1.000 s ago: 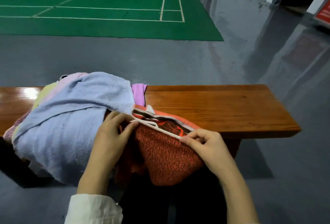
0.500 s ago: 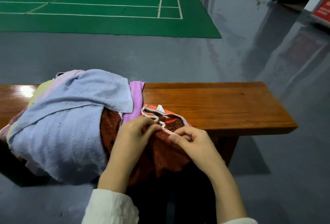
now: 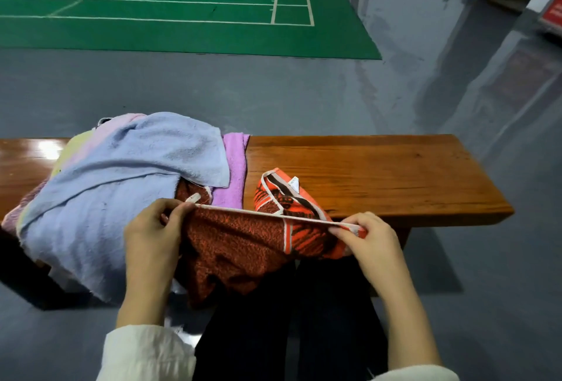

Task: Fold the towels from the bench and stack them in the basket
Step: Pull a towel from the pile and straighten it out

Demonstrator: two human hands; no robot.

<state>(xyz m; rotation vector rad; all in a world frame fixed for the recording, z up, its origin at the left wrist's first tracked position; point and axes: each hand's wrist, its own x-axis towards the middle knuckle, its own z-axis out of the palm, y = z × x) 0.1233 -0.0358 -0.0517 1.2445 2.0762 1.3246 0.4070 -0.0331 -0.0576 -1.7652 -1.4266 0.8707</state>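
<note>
A: Two hands hold what?
B: The red-orange towel, at the table front edge. The left hand has its fingers pinched on the white hem at 9 o'clock, the right hand at 3 o'clock. The hem is tight. The rest hangs down. The blue towel lies at 10 o'clock.

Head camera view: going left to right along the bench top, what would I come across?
A light blue towel → purple towel → a corner of the orange patterned towel → the bare end of the wooden bench.
</note>
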